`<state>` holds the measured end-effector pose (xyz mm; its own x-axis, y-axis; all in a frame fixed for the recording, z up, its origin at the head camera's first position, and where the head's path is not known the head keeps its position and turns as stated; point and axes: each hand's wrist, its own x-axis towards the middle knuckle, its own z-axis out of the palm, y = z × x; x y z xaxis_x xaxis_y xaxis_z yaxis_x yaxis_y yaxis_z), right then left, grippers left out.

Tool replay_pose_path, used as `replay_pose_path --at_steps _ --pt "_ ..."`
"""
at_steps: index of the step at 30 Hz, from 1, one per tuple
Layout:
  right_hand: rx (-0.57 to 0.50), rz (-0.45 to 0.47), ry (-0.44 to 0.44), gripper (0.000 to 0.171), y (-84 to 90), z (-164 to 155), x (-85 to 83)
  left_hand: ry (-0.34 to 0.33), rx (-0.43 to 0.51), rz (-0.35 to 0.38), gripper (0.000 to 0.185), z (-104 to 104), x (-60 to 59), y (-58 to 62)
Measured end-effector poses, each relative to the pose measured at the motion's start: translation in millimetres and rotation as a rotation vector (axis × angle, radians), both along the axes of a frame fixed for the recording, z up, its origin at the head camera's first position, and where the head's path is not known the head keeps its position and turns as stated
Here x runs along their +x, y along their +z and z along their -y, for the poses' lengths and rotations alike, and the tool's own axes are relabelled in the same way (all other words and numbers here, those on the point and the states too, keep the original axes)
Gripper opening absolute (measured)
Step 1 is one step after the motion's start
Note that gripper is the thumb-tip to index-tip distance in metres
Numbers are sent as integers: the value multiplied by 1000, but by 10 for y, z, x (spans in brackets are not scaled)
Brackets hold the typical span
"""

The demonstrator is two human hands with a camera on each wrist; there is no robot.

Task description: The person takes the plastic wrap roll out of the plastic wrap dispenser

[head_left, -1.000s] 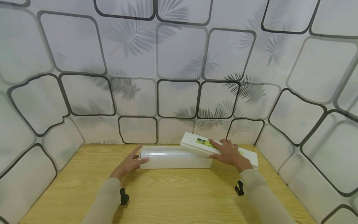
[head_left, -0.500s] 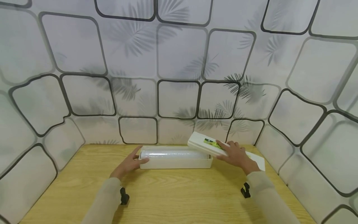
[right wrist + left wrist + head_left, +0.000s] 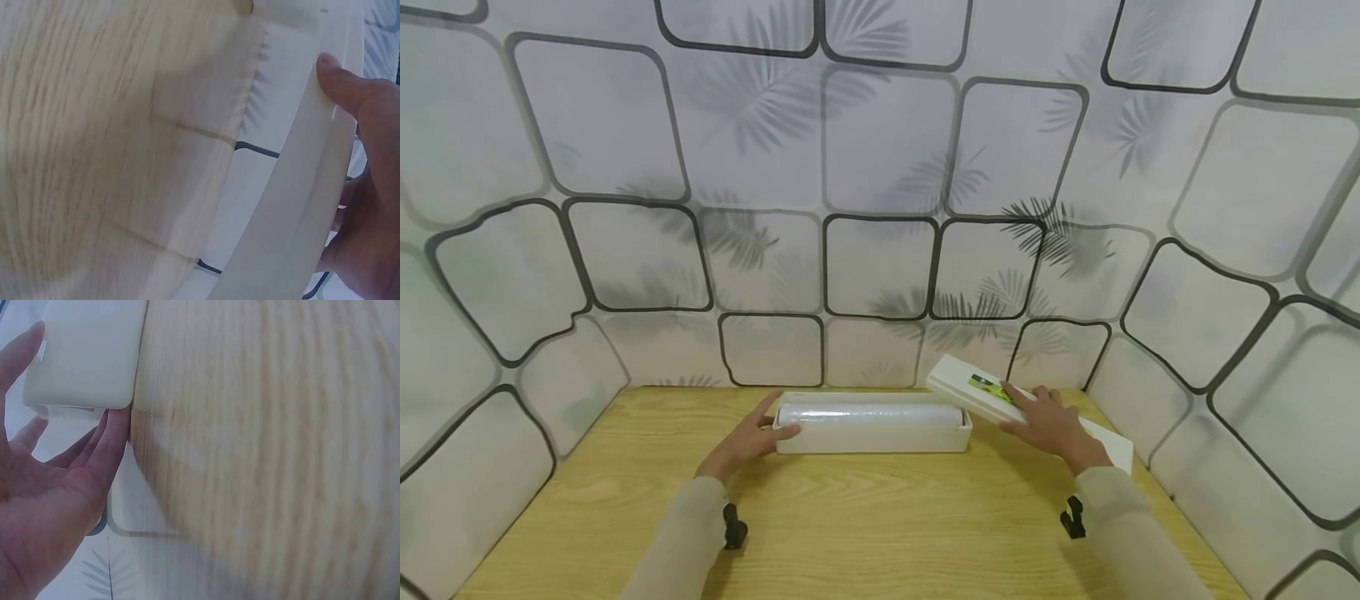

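A long white box [image 3: 872,441] stands on the table with its top uncovered, and a shiny roll of plastic wrap [image 3: 868,415] lies inside it. My left hand [image 3: 747,435] grips the box's left end, thumb on the front wall and fingers around the end; the left wrist view shows the fingertips low at the box's end [image 3: 87,362]. My right hand [image 3: 1051,423] holds the long white lid [image 3: 955,377], which has a green and yellow label [image 3: 990,387]. The lid is slanted, to the right of the box, with my thumb on its near side in the right wrist view [image 3: 300,169].
The light wooden table [image 3: 865,525] runs back to a wall covering [image 3: 880,267] with dark rounded outlines and leaf prints. The same covering rises at the left and right sides. A black wrist mount [image 3: 734,527] sits at the left cuff, another mount [image 3: 1072,517] at the right.
My right hand has carried the lid to the right, off the box's right end, so the whole roll now shows. My left hand and the box have stayed in place.
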<state>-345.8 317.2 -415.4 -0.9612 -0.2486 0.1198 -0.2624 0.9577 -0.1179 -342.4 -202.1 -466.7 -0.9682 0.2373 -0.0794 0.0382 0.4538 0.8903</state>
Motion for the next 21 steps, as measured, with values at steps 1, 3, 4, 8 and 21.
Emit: replay_pose_path --at_steps 1,3,4,8,21 --pt "6 3 -5 76 -6 -19 2 1 1 1 97 1 -1 -2" --pt "8 14 -19 76 -20 -56 8 7 3 3 97 1 -2 -1" --pt "6 22 -29 77 -29 -72 10 10 3 1 97 2 -2 -3" --pt "10 47 -58 79 -56 -141 24 9 0 0 96 -1 1 -9" --pt "33 100 -135 83 -117 -389 38 3 6 1 96 -11 10 -3"
